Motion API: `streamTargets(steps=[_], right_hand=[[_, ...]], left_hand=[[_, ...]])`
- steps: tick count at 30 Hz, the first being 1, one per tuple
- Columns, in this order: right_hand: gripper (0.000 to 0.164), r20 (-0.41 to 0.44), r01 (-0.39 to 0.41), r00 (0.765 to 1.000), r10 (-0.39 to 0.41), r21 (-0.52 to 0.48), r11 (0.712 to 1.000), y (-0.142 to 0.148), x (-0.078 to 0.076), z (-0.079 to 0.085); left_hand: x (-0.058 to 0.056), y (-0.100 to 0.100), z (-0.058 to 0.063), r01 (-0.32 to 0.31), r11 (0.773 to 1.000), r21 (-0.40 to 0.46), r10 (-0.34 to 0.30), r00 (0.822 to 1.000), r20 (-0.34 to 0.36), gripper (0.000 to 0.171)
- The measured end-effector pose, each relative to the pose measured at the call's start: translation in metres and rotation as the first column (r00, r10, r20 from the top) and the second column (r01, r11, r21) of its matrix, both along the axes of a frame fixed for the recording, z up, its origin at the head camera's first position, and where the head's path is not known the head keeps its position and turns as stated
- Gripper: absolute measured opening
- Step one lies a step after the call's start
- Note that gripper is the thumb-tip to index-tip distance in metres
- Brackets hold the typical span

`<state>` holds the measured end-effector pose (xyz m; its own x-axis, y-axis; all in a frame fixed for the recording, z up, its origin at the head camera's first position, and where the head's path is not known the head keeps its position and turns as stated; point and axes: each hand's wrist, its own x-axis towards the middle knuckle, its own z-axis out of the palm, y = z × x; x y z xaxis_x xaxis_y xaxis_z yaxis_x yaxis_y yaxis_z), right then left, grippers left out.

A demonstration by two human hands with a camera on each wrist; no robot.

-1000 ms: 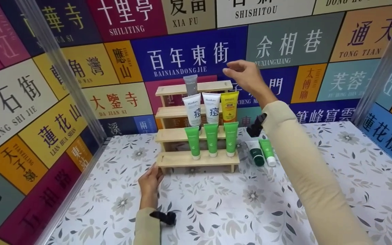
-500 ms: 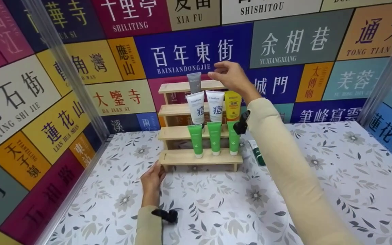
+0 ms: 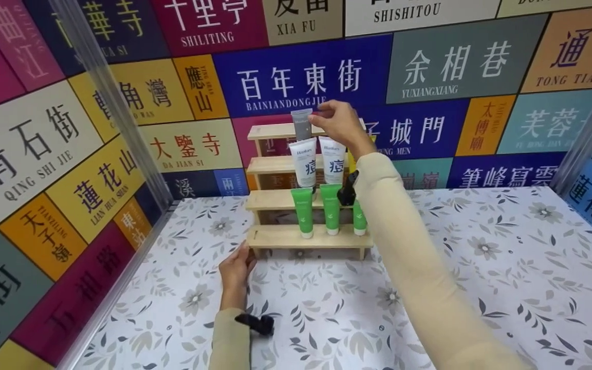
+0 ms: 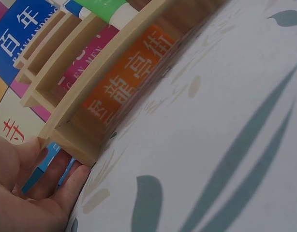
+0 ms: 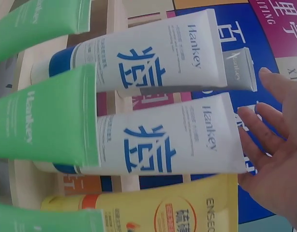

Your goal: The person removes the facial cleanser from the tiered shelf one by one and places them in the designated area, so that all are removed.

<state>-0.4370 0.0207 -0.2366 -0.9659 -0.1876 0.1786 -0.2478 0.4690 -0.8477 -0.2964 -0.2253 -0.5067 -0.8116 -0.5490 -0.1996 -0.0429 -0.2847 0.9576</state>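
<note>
A stepped wooden display stand (image 3: 275, 237) stands against the wall. My left hand (image 3: 237, 267) grips its front left corner, the thumb at the shelf edge and fingers beside the leg (image 4: 78, 145). Up at the top shelf, my right hand (image 3: 339, 123) is beside a grey squeeze tube (image 3: 302, 122). The right wrist view shows its fingers apart, with the thumb close to the tube's crimped end. Below are two white tubes (image 3: 303, 162) and a yellow tube (image 5: 153, 205), which my right arm partly covers in the head view. Green tubes (image 3: 303, 213) line the bottom shelf.
A table covered in a leaf-and-flower print (image 3: 316, 308) lies under the stand. Behind it rises a wall of coloured street-name panels (image 3: 301, 77). A clear upright post (image 3: 126, 103) stands at left. The right sleeve (image 3: 414, 246) crosses over the table's right side.
My right hand has moved left and slightly down to the grey tube. Its forearm now hides the two tubes lying right of the stand. The left hand keeps its hold.
</note>
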Motion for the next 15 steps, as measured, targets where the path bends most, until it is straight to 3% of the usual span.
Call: streamTargets(steps=[5, 15], right_hand=[[0.054, -0.039, -0.009, 0.999, 0.008, -0.024, 1.000, -0.011, -0.004, -0.002], [0.046, -0.041, 0.052, 0.998, -0.054, -0.037, 0.998, -0.027, -0.008, -0.002]], left_hand=[[0.000, 0.001, 0.001, -0.012, 1.000, -0.009, 0.012, 1.000, 0.013, 0.034], [-0.002, 0.002, 0.002, 0.007, 0.999, -0.034, -0.007, 1.000, 0.008, 0.034]])
